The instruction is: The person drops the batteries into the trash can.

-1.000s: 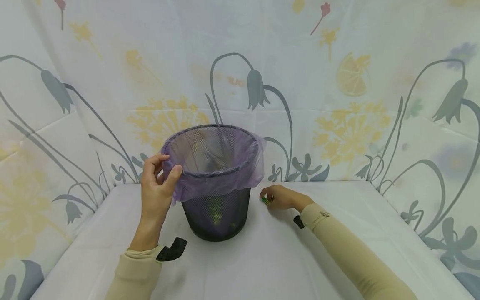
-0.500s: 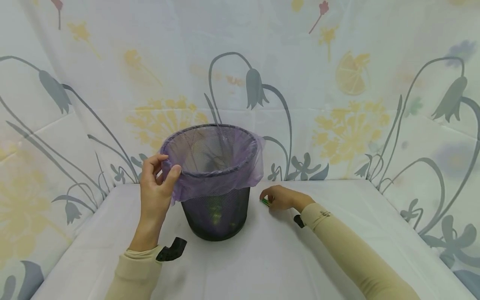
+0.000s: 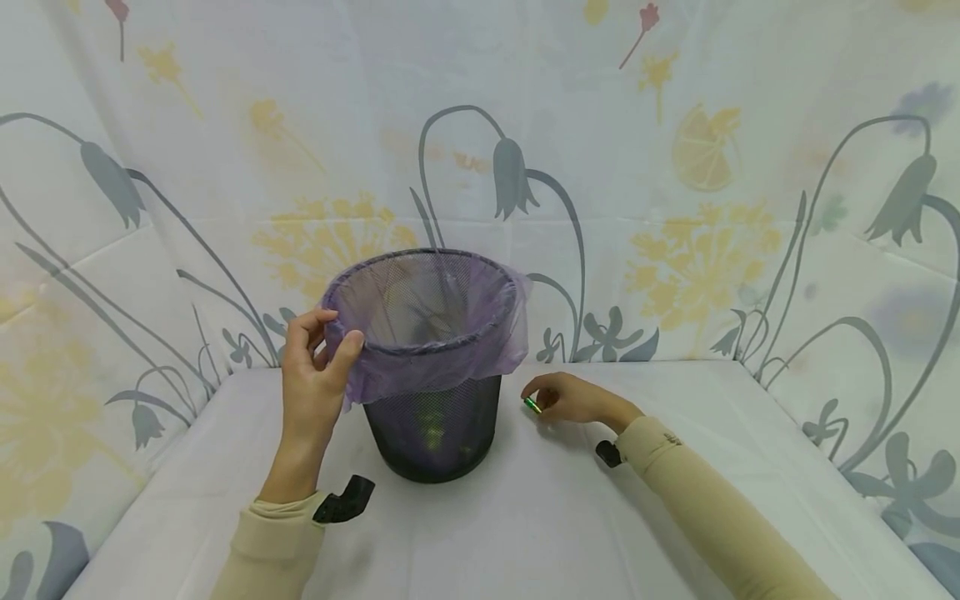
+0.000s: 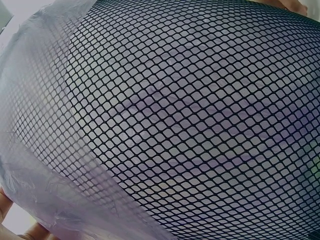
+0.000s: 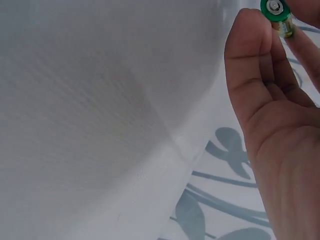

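A black mesh wastebasket (image 3: 438, 442) stands upright on the white table, lined with a thin purple trash bag (image 3: 420, 375) folded over its rim. My left hand (image 3: 315, 367) grips the rim at the left, thumb and fingers pinching the bag there; the left wrist view is filled by the mesh and bag. To the right of the basket, low over the table, my right hand (image 3: 573, 398) pinches a small green and gold battery (image 5: 278, 15) between thumb and fingers. One metal end of the battery faces the right wrist camera.
White cloth covers the table (image 3: 525, 533). A flower-printed curtain (image 3: 585, 208) closes off the back and both sides, right behind the basket. Something yellow-green (image 3: 431, 427) shows through the mesh near the basket's bottom.
My right hand has shifted slightly right and turned a little, with more of the battery showing. The left hand and basket stay in place.
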